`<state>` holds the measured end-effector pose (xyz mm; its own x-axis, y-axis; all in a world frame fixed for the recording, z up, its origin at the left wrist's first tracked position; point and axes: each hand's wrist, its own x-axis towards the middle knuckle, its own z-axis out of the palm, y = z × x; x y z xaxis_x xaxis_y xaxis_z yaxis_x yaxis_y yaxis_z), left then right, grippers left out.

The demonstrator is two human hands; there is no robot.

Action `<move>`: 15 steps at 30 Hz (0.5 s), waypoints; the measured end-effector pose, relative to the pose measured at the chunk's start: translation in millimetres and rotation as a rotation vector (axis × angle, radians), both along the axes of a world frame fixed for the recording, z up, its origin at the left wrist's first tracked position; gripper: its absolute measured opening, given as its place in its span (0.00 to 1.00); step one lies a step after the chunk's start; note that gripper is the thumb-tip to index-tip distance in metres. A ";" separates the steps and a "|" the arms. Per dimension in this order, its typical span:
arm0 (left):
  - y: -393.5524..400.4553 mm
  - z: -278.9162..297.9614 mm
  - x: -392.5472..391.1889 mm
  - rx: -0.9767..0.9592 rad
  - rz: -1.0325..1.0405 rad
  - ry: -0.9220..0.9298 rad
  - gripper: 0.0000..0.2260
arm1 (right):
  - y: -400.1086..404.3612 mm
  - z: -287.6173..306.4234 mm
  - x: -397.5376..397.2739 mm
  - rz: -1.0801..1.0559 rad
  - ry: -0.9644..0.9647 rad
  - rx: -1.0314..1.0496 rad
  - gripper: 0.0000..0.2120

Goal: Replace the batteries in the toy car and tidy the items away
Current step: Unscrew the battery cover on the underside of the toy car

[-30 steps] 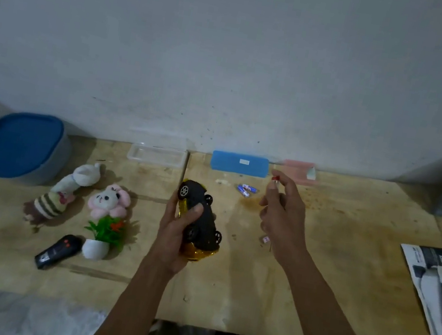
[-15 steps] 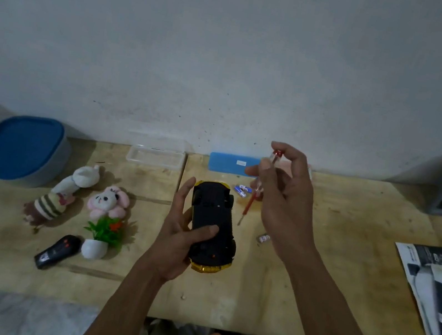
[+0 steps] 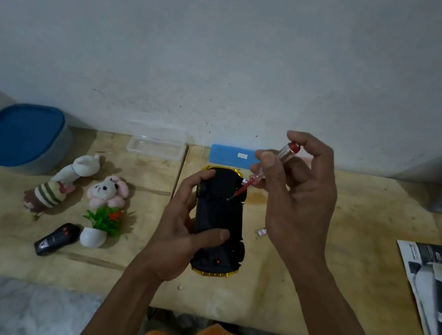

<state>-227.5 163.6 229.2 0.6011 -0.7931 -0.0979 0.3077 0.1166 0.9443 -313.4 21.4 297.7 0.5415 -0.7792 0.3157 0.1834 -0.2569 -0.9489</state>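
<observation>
Head view: toy car (image 3: 219, 219) upside down above counter (image 3: 311, 284), centre, gripped by left hand (image 3: 182, 237). Right hand (image 3: 296, 197) fingers pinch screwdriver (image 3: 267, 169), tip on underside. Step: unscrewing battery cover. Next: turn steadily, keep tip seated.

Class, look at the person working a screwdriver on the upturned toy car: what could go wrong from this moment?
1. The screwdriver is pinched high on its handle by the right hand, so its tip may slip off the screw.
2. The left hand holds the toy car above the table; a freed screw could drop and roll away.
3. A slip could jab the left thumb.
</observation>
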 end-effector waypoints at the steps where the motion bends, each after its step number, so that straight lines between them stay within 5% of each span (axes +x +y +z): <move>1: -0.8 1.2 -1.0 -0.010 -0.007 0.016 0.40 | 0.0 1.4 -0.5 -0.005 -0.011 -0.007 0.14; 15: -13.2 7.2 -9.3 -0.026 -0.006 0.082 0.41 | -5.3 9.5 -10.9 -0.057 -0.053 -0.076 0.15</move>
